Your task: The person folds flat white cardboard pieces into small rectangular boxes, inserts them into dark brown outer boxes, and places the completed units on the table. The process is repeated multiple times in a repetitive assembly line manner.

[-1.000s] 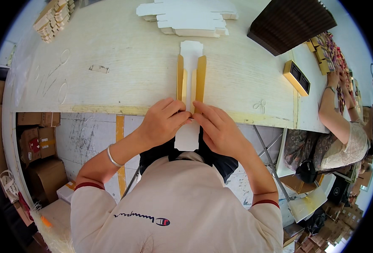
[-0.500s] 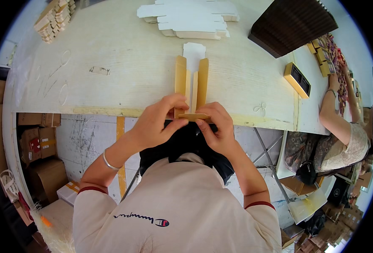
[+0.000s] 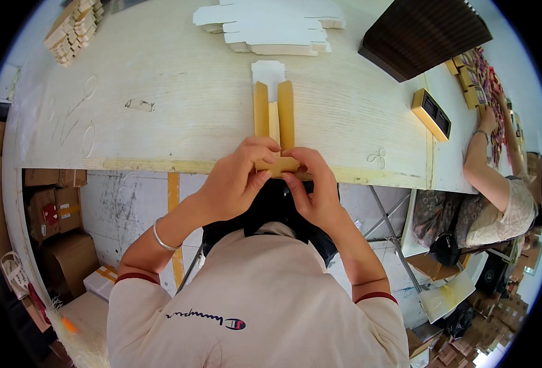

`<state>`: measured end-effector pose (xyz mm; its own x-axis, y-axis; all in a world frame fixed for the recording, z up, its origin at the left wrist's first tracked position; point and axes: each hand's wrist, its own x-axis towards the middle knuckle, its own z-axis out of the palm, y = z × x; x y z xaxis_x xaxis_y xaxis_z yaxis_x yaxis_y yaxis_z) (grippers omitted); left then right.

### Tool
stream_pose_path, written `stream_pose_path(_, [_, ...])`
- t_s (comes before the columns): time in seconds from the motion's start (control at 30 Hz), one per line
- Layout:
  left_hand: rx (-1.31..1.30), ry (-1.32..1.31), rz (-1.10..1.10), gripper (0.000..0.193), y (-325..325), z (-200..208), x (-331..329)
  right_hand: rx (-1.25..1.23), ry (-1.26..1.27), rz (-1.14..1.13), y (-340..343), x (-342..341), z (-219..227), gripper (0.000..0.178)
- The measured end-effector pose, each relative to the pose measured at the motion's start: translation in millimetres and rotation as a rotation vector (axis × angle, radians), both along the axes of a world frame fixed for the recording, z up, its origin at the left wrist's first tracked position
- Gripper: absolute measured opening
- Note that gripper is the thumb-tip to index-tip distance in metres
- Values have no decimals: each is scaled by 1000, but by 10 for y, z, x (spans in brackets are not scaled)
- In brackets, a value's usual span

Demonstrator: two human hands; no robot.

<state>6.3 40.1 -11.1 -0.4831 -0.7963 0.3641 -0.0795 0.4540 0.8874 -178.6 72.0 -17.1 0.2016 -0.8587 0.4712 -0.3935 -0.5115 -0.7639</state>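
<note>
A long, narrow cardboard box [image 3: 287, 113], gold outside and white inside, lies partly folded at the table's near edge. Its two long sides stand up, and a white flap stretches flat at the far end. My left hand [image 3: 240, 175] pinches the left corner of the near end, thumb in front and fingers over the top. My right hand [image 3: 314, 184] grips the right corner of that end in the same way. Between the two thumbs shows the gold end panel, bent up toward me. The fingertips hide part of the inside.
Beyond the box lies a stack of flat white box blanks [image 3: 277, 27]. A dark brown stack of trays [image 3: 424, 37] stands at the right, near a gold box with a black insert [image 3: 432, 115]. Folded pieces [image 3: 74, 30] pile far left. A co-worker's arm [image 3: 480, 147] reaches in at right.
The box's near end panel has tilted so more of its gold face shows. The box's long sides have drawn closer together, and my right fingers have moved inward over its corner.
</note>
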Motion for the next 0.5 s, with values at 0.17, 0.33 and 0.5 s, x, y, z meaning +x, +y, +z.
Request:
stream_pose_path(0.17, [194,-139,37,23,-26,188,26,-61,156,-48,30,7,-50,32])
stream_pose_path(0.33, [-315,-365,201,17,75,129,-32,-324,464,-160,-24,27,-11,30])
stream_pose_path(0.5, [-252,-435,119,16,13,80,-21,-97,582,-38,-52,38,71,19])
